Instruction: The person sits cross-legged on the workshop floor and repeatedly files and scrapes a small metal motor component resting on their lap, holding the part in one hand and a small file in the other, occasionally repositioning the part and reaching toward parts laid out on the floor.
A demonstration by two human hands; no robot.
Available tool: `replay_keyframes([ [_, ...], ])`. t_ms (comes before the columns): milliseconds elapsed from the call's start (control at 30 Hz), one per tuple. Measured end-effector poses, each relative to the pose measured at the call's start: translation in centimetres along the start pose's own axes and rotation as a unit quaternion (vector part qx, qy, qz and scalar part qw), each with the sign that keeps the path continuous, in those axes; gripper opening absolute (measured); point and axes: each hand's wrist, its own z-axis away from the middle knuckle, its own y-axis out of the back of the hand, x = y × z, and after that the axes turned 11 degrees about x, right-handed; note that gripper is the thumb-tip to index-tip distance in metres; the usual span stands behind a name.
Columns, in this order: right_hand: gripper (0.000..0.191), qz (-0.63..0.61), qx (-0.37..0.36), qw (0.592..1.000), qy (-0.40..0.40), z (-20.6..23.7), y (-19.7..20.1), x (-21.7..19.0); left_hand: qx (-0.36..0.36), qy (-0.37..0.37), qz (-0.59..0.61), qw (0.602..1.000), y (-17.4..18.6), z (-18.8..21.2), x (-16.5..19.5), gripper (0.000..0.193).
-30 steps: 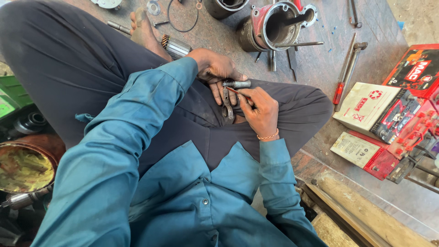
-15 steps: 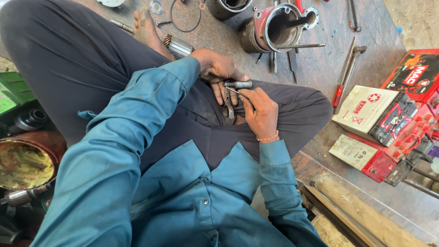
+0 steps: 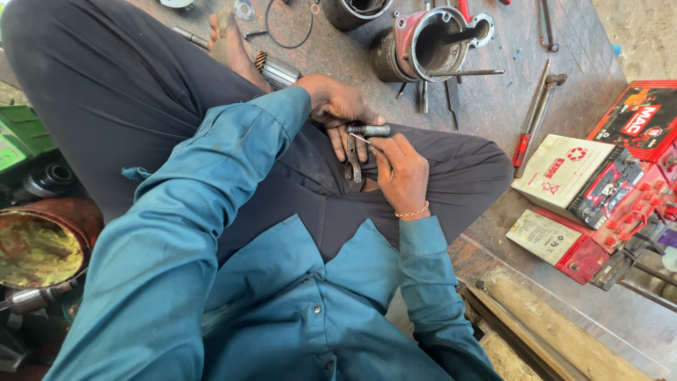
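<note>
I sit cross-legged on the floor in a teal shirt and dark trousers, both hands over my lap. My left hand [image 3: 338,106] grips a short grey metal cylinder [image 3: 370,130] and a small metal bracket-like part [image 3: 352,164] that hangs below it. My right hand [image 3: 400,173], with a thin bracelet at the wrist, pinches a thin pointed tool [image 3: 361,139] against the cylinder's end. The two hands touch each other.
A red-rimmed motor housing [image 3: 430,42] with rods stands ahead, beside a dark cylinder [image 3: 356,10]. A small armature [image 3: 276,69] lies by my bare foot [image 3: 229,42]. A red-handled screwdriver [image 3: 530,127] and stacked batteries [image 3: 606,183] are at right. A grease tub [image 3: 39,243] sits at left.
Hands stay in my lap on the same parts; only small finger shifts show. The view has tilted slightly.
</note>
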Motion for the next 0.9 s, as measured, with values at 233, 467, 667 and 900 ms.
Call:
replay_keyframes([
  [233,0.012,0.008,0.000,1.000,-0.017,-0.2,-0.2,-0.1,0.002,0.004,0.011,1.000,0.2,0.0,0.0,0.051],
  [467,0.007,-0.131,0.063,0.986,-0.079,0.9,-0.6,2.6,0.018,-0.019,-0.001,1.000,0.0,0.1,0.0,0.054],
  [667,0.021,-0.426,0.178,0.841,-0.282,1.5,-0.6,5.2,0.069,-0.064,0.063,0.994,-1.4,2.0,0.4,0.048],
  [900,0.021,-0.477,0.210,0.808,-0.275,1.9,0.3,5.6,0.124,-0.287,0.298,0.902,-6.1,5.9,-1.1,0.026],
])
